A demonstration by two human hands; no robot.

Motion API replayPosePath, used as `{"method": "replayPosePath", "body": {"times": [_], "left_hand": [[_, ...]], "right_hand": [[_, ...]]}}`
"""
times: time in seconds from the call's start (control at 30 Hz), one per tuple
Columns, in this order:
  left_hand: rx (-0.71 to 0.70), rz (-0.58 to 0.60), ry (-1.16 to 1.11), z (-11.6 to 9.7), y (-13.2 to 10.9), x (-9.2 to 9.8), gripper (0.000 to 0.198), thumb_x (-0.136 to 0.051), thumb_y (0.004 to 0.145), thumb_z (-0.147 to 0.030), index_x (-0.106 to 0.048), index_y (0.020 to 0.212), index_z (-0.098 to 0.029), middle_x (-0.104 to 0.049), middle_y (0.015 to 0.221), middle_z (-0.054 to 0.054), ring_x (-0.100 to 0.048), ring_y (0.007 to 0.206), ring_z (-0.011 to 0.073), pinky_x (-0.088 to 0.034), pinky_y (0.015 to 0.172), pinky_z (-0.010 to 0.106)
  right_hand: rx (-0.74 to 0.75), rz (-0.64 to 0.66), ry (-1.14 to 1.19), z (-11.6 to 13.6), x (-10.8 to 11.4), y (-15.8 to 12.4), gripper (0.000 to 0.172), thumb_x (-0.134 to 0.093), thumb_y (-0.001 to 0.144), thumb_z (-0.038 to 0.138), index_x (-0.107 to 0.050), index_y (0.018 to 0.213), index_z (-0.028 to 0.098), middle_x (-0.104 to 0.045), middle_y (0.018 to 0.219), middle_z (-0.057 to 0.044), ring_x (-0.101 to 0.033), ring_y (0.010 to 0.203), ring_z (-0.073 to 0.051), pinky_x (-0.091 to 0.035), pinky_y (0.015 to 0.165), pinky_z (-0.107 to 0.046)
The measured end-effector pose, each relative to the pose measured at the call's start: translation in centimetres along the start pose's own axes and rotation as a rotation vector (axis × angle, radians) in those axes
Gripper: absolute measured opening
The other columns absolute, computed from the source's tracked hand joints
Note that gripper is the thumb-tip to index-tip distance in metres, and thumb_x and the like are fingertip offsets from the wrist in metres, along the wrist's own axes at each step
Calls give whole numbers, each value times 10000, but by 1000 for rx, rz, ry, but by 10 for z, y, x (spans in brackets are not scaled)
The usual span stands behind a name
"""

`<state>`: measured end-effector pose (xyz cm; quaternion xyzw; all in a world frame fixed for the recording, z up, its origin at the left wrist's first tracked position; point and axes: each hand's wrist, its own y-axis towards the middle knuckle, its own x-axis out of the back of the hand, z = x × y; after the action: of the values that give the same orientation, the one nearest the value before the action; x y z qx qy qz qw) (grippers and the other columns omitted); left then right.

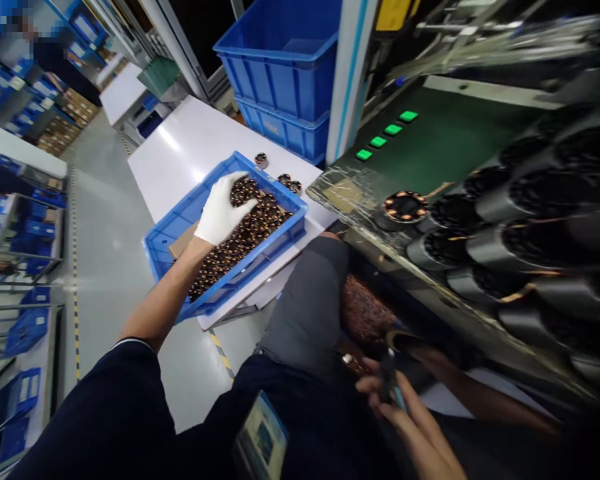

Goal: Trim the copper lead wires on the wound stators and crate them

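My left hand [222, 212], in a white glove, reaches into a blue crate [177, 243] filled with small copper-wound motor stators [220, 257]. Its thumb and fingers curve around one round motor stator [243, 191] at the top of the pile. Low on the right, my bare right hand [405, 417] is closed around a pair of pliers [391, 380] with a light blue strip on the handle. Blur and shadow hide the jaws in part. Above that hand, dark metal cylinders with copper windings [405, 207] stand in rows on the green-topped machine bench.
Loose stators [290, 183] lie on the white table [180, 147] behind the crate. Stacked blue bins [280, 80] stand beyond it. Green lit buttons [386, 135] line the machine panel. Reddish scraps [365, 310] fill a dark container beside my leg. A person [63, 63] is far left.
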<state>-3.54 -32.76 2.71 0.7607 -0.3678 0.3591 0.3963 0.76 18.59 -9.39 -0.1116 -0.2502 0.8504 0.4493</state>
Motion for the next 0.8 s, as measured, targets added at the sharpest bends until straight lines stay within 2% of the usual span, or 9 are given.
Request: {"method": "replayPosePath", "body": {"times": [0.07,0.17,0.27,0.37,0.4,0.47,0.57,0.7,0.8], "left_hand": [[-291,16,-165,-55,0,-23,630,-926,1040,-461,-667,1597,-321,-673,1709,85,-582,1672,345,-423,1475,579],[-609,133,-374,-122,13,-69,456,-737,1175,-491,-682,1562,-257,-689,1695,119,-549,1715,317,-454,1452,536],[-598,307,-427,-146,45,-126,463,-893,1046,-599,-757,1335,-265,-771,1575,70,-558,1709,302,-496,1429,494],[-460,347,-427,-142,73,-168,692,-1094,681,-777,-665,930,-295,-848,1203,26,-798,1300,314,-672,1248,551],[-424,317,-434,-139,75,-172,743,-1091,655,-813,-606,886,-300,-828,1109,10,-808,1151,285,-712,1174,556],[-381,215,-519,-140,62,-167,719,-981,813,-868,-558,948,-303,-793,1085,2,-784,1043,245,-734,1101,531],[-367,130,-822,-161,11,-135,559,-685,1086,-848,-502,1180,-327,-771,1246,37,-800,1134,244,-720,1090,500],[-478,172,-928,-206,-74,-94,539,-839,1056,-668,-463,1198,-310,-699,1111,4,-792,1000,200,-710,947,415],[-472,272,-908,-227,-119,-82,451,-862,1075,-540,-510,1202,-289,-714,1103,15,-787,963,187,-694,886,381]], "right_hand": [[-43,4,48,6,-3,-6,562,-801,943,665,-837,1451,427,-843,1341,-125,-819,1190,-384,-650,1197,-639],[-9,86,85,20,-6,-18,595,-783,969,534,-811,1539,367,-826,1397,-120,-787,1216,-323,-635,1185,-526],[18,96,99,25,-4,-32,607,-745,973,415,-797,1573,342,-826,1358,-105,-763,1169,-272,-637,1091,-428],[12,20,151,17,1,-43,614,-707,987,409,-786,1585,293,-834,1220,-101,-740,1016,-240,-648,974,-390],[16,-10,167,14,1,-45,611,-693,994,402,-783,1588,287,-833,1160,-93,-725,952,-228,-649,924,-376],[61,-52,168,8,1,-48,580,-676,1008,368,-794,1571,298,-830,1063,-76,-708,862,-217,-648,842,-363],[210,-124,55,7,-5,-52,504,-685,1049,323,-820,1534,337,-836,1023,-60,-743,821,-230,-668,801,-383],[408,-257,-101,27,-13,-58,535,-696,1080,253,-768,1604,332,-848,1153,-54,-799,933,-231,-697,950,-402],[538,-296,-125,49,-12,-55,650,-659,1053,192,-684,1693,305,-831,1384,-66,-811,1155,-254,-677,1114,-435]]}}
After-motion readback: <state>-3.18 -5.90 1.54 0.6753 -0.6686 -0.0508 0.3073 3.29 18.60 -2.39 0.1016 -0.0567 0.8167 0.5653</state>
